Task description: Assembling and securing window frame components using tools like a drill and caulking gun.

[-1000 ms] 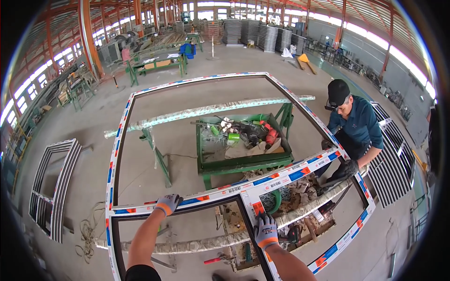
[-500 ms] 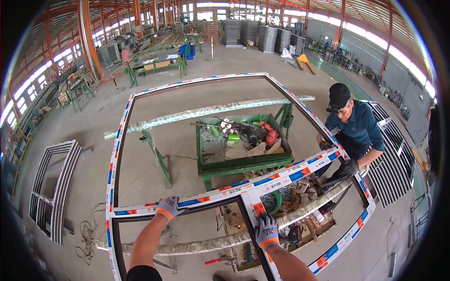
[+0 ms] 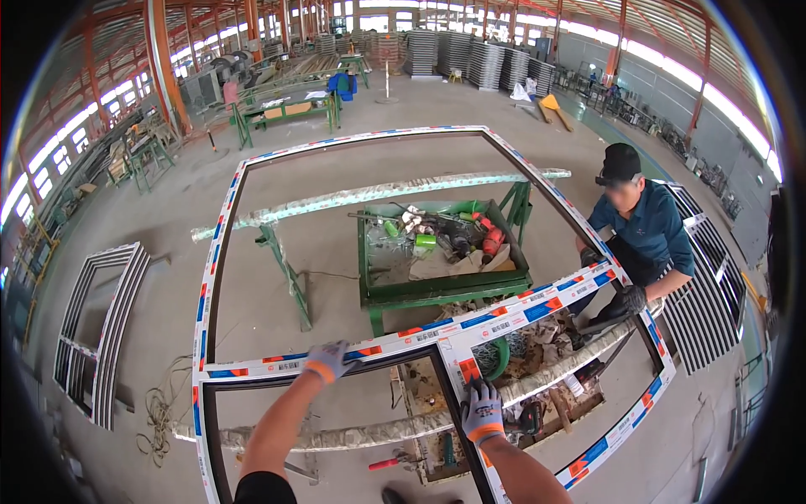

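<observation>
A large window frame [image 3: 403, 343], covered in white protective film with red and blue patches, lies across two padded supports. My right hand [image 3: 483, 412], in a grey glove with an orange cuff, grips its short upright bar just below the crossbar joint. My left hand [image 3: 329, 359], gloved alike, is at the long crossbar left of that joint. Motion smears its fingers, so I cannot tell whether it touches the bar. Across the frame at the right, a co-worker [image 3: 642, 223] in black gloves has both hands at the crossbar's far end.
Inside the frame's outline stands a green tool bin [image 3: 445, 290] with a red power tool [image 3: 489, 237]. Wrapped support beams [image 3: 378, 195] run beneath the frame. A lower tray [image 3: 558, 420] holds scraps and a drill. Slatted metal frames [image 3: 113, 328] lie at left, more [image 3: 701, 286] behind the co-worker.
My left hand has slid or moved rightward along the crossbar. My right hand keeps its place on the upright bar. The co-worker's head has tilted up slightly; the view has shifted a little.
</observation>
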Motion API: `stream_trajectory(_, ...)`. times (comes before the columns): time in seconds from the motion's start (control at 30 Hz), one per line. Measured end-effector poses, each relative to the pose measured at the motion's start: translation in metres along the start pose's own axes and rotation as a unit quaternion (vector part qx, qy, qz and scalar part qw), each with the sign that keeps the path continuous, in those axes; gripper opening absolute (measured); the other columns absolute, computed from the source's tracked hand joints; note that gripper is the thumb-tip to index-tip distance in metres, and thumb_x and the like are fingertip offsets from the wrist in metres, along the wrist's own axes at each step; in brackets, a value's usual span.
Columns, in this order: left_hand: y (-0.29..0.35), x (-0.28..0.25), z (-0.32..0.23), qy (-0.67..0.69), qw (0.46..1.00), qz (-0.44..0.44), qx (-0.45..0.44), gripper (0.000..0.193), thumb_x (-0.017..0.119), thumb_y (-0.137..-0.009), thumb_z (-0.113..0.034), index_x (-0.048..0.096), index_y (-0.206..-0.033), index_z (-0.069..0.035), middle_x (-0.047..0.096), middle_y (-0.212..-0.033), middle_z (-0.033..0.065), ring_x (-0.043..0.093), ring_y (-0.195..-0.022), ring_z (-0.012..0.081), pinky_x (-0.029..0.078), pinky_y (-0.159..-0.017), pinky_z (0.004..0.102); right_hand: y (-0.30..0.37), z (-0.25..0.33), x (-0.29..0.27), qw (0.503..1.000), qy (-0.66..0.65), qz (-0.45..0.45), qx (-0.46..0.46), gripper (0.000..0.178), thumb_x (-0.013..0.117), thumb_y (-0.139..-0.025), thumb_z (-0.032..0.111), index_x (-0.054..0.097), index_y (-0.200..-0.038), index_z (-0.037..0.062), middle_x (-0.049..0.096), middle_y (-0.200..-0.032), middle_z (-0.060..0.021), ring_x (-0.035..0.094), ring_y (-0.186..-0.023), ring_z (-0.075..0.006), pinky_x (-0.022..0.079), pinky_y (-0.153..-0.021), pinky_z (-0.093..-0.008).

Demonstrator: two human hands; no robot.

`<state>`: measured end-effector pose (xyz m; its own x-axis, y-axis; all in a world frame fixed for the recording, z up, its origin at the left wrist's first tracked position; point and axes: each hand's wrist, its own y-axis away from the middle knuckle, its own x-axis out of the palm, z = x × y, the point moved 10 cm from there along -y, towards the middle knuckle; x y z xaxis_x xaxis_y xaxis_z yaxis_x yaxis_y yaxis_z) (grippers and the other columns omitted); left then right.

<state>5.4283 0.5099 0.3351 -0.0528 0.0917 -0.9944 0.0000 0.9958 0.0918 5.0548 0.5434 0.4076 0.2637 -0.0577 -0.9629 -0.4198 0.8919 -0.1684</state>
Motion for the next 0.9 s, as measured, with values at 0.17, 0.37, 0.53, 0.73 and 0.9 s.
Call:
stream_trajectory(0.17, -0.063, -0.017, -0.103, 0.079, 0.997, 0.012, 0.010, 0.074, 0.036, -0.092, -0.066, 0.053, -0.127, -0.003, 0.063, -0.120, 0.0163, 0.061, -0.111, 0.0298, 0.049, -0.087, 0.0424, 0.001, -0.005, 0.004, 1.000, 0.014, 0.016, 0.013, 0.049, 0.057, -0.080, 0.021, 0.053, -0.121, -0.0063, 0.045, -0.132, -0.0247, 0.041, -0.122, -0.0452, 0.034, -0.104, -0.0531)
stream_trajectory(0.37, -0.073, -0.018, -0.120, 0.036, 0.998, -0.042, -0.019, 0.078, 0.033, -0.092, -0.068, 0.055, -0.126, -0.001, 0.069, -0.106, 0.0136, 0.066, -0.100, 0.0272, 0.050, -0.082, 0.0415, 0.002, -0.007, 0.008, 0.999, 0.033, 0.016, 0.017, 0.051, 0.057, -0.080, 0.022, 0.053, -0.123, -0.0049, 0.045, -0.132, -0.0251, 0.041, -0.122, -0.0458, 0.033, -0.104, -0.0542)
stream_trajectory(0.53, -0.071, -0.019, -0.112, 0.076, 0.996, -0.042, -0.028, 0.078, 0.037, -0.090, -0.069, 0.055, -0.126, -0.001, 0.065, -0.113, 0.0174, 0.061, -0.106, 0.0313, 0.047, -0.091, 0.0425, 0.001, -0.006, 0.007, 1.000, 0.013, 0.021, 0.019, 0.051, 0.057, -0.082, 0.023, 0.053, -0.123, -0.0052, 0.045, -0.131, -0.0248, 0.041, -0.122, -0.0459, 0.034, -0.104, -0.0544)
stream_trajectory(0.73, -0.034, -0.047, -0.127, 0.064, 0.973, -0.221, -0.003, 0.062, 0.052, -0.091, -0.053, 0.050, -0.128, -0.003, 0.057, -0.119, 0.0170, 0.053, -0.115, 0.0311, 0.038, -0.101, 0.0451, 0.004, -0.007, 0.002, 1.000, 0.009, -0.003, 0.000, 0.049, 0.057, -0.083, 0.025, 0.054, -0.123, -0.0051, 0.047, -0.131, -0.0249, 0.043, -0.121, -0.0447, 0.035, -0.103, -0.0529)
stream_trajectory(0.9, 0.072, -0.032, -0.157, 0.156, 0.955, -0.240, -0.071, 0.058, 0.057, -0.089, -0.042, 0.048, -0.130, -0.003, 0.051, -0.131, 0.0191, 0.043, -0.127, 0.0360, 0.030, -0.109, 0.0484, 0.011, -0.017, 0.003, 1.000, -0.003, 0.019, 0.016, 0.046, 0.057, -0.083, 0.023, 0.054, -0.121, -0.0032, 0.047, -0.129, -0.0240, 0.042, -0.121, -0.0445, 0.036, -0.100, -0.0534)
